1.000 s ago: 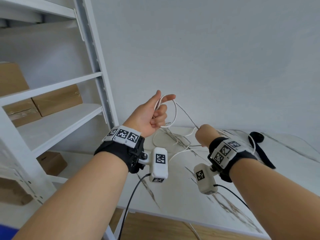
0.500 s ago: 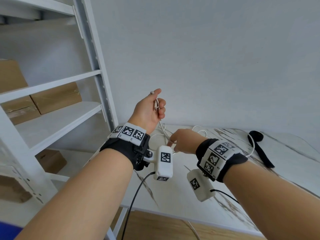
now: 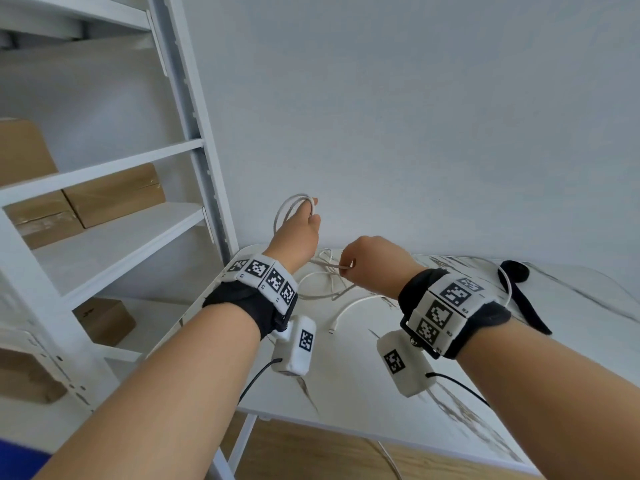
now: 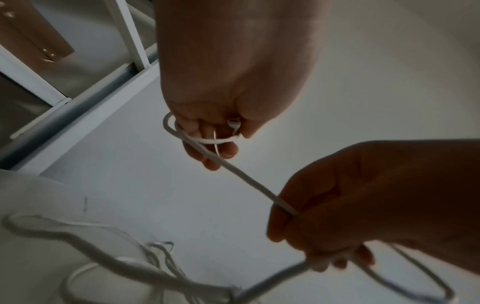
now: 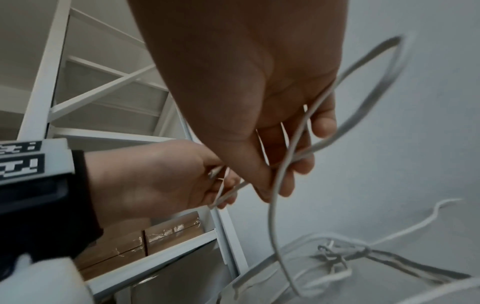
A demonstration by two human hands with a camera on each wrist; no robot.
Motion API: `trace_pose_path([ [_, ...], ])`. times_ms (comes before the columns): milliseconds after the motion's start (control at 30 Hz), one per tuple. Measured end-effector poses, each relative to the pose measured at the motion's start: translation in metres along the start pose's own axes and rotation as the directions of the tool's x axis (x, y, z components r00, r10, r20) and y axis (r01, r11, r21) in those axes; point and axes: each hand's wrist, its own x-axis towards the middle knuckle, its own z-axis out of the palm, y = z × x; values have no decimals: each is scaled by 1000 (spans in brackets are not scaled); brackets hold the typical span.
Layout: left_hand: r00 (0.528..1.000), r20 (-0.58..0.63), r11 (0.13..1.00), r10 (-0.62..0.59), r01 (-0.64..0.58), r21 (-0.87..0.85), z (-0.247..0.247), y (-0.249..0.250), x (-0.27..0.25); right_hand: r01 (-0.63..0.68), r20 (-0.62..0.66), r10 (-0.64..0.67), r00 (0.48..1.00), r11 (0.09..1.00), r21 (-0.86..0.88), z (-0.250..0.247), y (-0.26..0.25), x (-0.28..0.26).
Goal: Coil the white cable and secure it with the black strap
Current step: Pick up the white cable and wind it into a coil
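A: Where is your left hand (image 3: pixel 298 233) in all this?

B: Raised above the back left corner of the worktop (image 3: pixel 346 386), close to the upright post of the white shelf unit (image 3: pixel 194 133). Your fingers (image 4: pixel 207 148) are curled round a few small loops of the white cable (image 3: pixel 294 204), and the left wrist view shows the loops wound over them, with the thumb closed on a plug end. The grip there is clamped on the cable.

A: And my right hand (image 3: pixel 375 265)?

B: Lower and just to the right, over the back of the worktop. Your thumb and fingers pinch one strand; in the left wrist view that strand runs taut from the left loops down into your right hand (image 4: pixel 363 201). So both grips are closed on the same cable, with a short straight run between them.

A: What about the slack?

B: It lies in a loose tangle on the marble-patterned worktop under and between your hands, with one free plug end pointing toward the front edge. Another stretch curves off to the right behind your right wrist.

A: The strap?

B: The black strap (image 3: pixel 523 296) lies flat on the right side of the worktop, well apart from both hands; from the head view I cannot tell whether the cable's right-hand curve touches it.

A: Room to move?

B: Open wall behind and to the right. On the left, the shelf post and its shelves holding cardboard boxes (image 3: pixel 114 192) stand near your left hand.
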Motion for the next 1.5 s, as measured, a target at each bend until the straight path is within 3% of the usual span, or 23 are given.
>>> trace_pose_path([
  [167,990,98,950,-105,70,303,-1,-7,-4,-50,-134,17,991,968,-246,-6,12,0],
  [267,982,138,932,-125,69,355,-4,-10,-5,-102,-198,47,979,955,-278,-1,27,-1],
  [367,955,239,941,-177,93,327,-1,-11,-4,-152,-280,121,952,984,-91,4,39,-4],
  [500,907,350,960,-236,162,227,4,-7,-6,-203,-292,227,929,973,113,4,50,3],
  [600,849,422,936,-319,211,283,4,-5,-9,-220,-277,294,915,938,269,3,53,8],
  [700,782,520,936,-343,240,257,5,-1,-12,-221,-291,303,908,934,281,2,54,11],
  [800,745,594,949,-303,176,262,3,6,-17,-243,-277,307,911,939,244,2,56,13],
  [1000,793,572,976,-211,141,166,-5,16,-22,-205,-305,312,900,919,337,2,51,10],
  [1200,834,538,991,-118,136,6,-10,15,-18,-244,-415,300,859,952,184,-2,47,7],
  [1367,749,662,963,41,148,-227,-17,20,-25,-242,-346,310,886,944,226,-7,47,12],
  [1500,736,662,889,140,201,-411,-22,25,-25,-185,-313,243,918,962,203,1,47,15],
])
